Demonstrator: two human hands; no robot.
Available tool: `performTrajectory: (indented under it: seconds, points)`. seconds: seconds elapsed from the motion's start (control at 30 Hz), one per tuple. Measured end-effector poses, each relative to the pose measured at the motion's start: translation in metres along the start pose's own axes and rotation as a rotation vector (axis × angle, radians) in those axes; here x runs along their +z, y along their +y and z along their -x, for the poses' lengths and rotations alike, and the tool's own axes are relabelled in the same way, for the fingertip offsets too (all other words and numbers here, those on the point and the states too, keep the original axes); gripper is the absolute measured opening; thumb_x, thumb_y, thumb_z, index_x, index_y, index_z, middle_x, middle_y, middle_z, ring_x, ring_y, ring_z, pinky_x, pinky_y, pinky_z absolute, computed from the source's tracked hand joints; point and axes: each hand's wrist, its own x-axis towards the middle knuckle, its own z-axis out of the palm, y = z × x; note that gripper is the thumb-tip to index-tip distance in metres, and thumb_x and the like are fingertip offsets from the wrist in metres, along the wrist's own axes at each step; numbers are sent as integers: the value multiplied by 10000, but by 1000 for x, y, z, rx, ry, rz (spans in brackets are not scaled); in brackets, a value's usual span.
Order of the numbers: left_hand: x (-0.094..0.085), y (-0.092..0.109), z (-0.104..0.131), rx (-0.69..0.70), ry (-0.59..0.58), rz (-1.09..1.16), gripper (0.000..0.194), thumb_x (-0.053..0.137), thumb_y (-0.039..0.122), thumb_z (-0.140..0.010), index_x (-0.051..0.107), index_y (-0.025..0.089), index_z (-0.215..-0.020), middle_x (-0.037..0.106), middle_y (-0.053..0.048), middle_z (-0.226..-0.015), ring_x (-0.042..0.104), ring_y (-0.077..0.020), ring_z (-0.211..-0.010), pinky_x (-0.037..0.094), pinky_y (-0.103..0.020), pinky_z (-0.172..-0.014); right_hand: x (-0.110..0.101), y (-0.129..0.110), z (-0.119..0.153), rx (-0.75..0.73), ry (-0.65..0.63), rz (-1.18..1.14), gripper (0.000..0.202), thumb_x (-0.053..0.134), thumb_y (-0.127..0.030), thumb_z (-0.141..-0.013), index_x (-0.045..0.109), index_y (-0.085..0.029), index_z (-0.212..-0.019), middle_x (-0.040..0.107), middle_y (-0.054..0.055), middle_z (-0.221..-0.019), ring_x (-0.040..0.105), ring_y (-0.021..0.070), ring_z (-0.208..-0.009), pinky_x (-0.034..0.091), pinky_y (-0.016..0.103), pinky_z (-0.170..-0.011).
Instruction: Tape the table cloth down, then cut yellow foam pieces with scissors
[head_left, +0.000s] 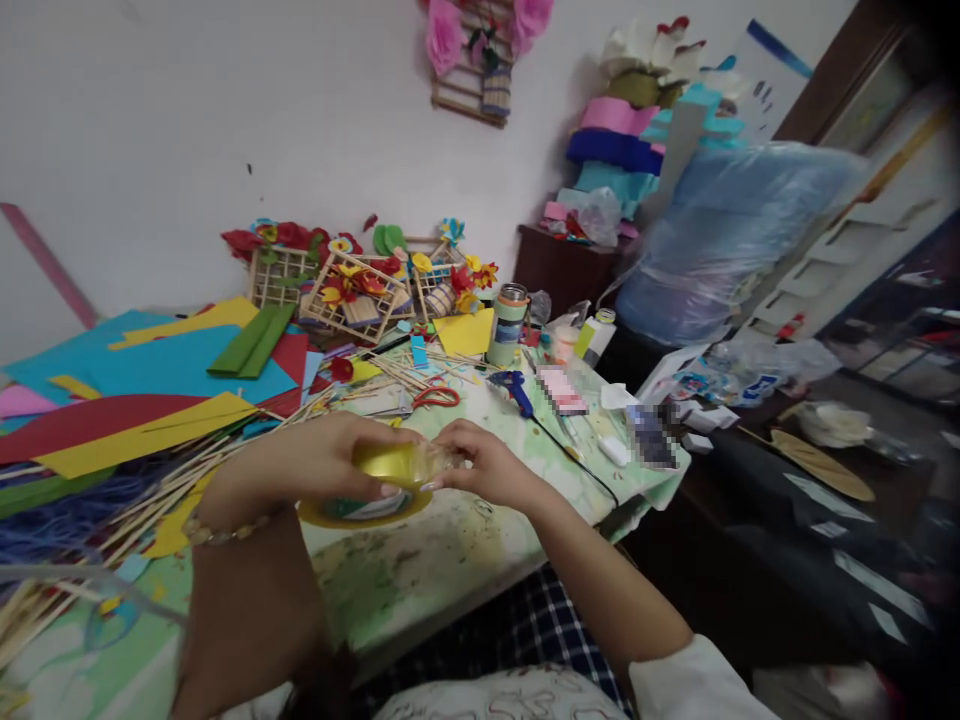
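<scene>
A clear bottle of yellow liquid [391,463] with a green and white label lies tilted on its side just over the near edge of the table, its neck pointing right. My left hand [328,452] is wrapped around its body from above. At the neck, the fingers of my right hand [480,464] are closed round the top end, which they partly hide. Beyond my hands lie red-handled scissors [436,397] and a blue glue gun [513,389] with a black cord.
Coloured paper sheets [187,365] and thin wooden sticks [161,500] cover the left side. Stick frames with paper flowers [356,297] stand against the wall. A thermos [508,325], a blurred phone [561,390] and a white-and-green bottle [596,338] are farther right on the green tablecloth [450,560].
</scene>
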Motion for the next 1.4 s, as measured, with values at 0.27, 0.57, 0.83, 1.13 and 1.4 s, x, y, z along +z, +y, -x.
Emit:
performTrajectory:
  seconds: [0.27, 0.57, 0.83, 1.13, 1.4]
  points:
    - [13, 2, -27, -53, -57, -137, 852, 663, 460, -655, 402, 207, -1425, 512, -80, -1391, 514, -307, -1207, 400, -299, -979, -43, 9, 30, 80, 261, -66, 253, 759, -399, -689, 639, -180, -730, 592, 24, -852, 558, 137, -759, 445, 268, -674]
    - [13, 6, -35, -54, -62, -125, 753, 644, 508, -657, 522, 207, -1337, 590, -63, -1299, 535, -299, -1168, 404, -288, -963, -80, -12, 71, 272, 325, -71, 284, 701, -396, -756, 666, -180, -938, 641, 8, -733, 541, 112, -615, 438, 247, -565]
    - [25, 13, -61, -22, -43, 354, 466, 667, 352, -579, 671, 169, -1007, 680, -16, -904, 610, -235, -870, 483, -281, -757, -44, -34, 64, -300, 389, 373, 294, 496, -110, -884, 677, -290, -1029, 695, 35, -1074, 627, 184, -1009, 511, 386, -883]
    - [24, -3, -60, -31, 209, 897, 498, 607, 194, -378, 632, 166, -874, 677, -53, -868, 600, -242, -828, 461, -293, -680, -29, 0, 64, -206, 580, 333, 341, 500, -149, -903, 643, -311, -1167, 664, 39, -1187, 628, 203, -1098, 513, 403, -950]
    - [20, -1, -52, 15, 240, 955, 469, 594, 189, -366, 675, 164, -828, 698, -52, -815, 609, -251, -794, 450, -293, -643, -38, -11, 53, 86, 773, -212, 156, 657, -306, -810, 699, -235, -943, 734, 41, -938, 680, 168, -738, 576, 338, -697]
